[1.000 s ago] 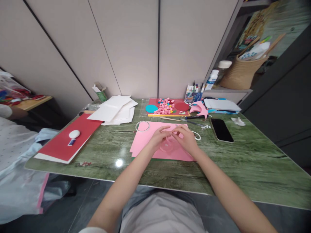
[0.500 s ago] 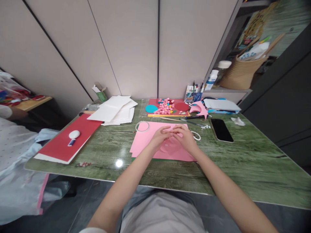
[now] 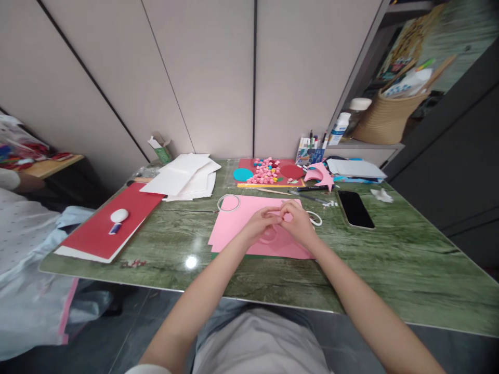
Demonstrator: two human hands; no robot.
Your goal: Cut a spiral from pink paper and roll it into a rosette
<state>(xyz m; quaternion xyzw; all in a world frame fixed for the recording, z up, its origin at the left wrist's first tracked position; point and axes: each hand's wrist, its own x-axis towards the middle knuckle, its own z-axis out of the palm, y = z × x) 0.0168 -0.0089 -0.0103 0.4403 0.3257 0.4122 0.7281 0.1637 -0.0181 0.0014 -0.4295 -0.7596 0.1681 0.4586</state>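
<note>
Pink paper sheets (image 3: 230,228) lie near the middle of the table (image 3: 409,259), below your left hand (image 3: 262,222) and right hand (image 3: 296,220). Your fingertips meet; whether they pinch anything I cannot tell. Far right, a white bottle (image 3: 339,128) bears unreadably small lettering.

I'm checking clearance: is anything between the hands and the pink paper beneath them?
Apparently yes: a round pinkish item sits over the pink paper, just below the left hand and right hand. It is too unclear to identify. Nothing else visible stands between.
</note>
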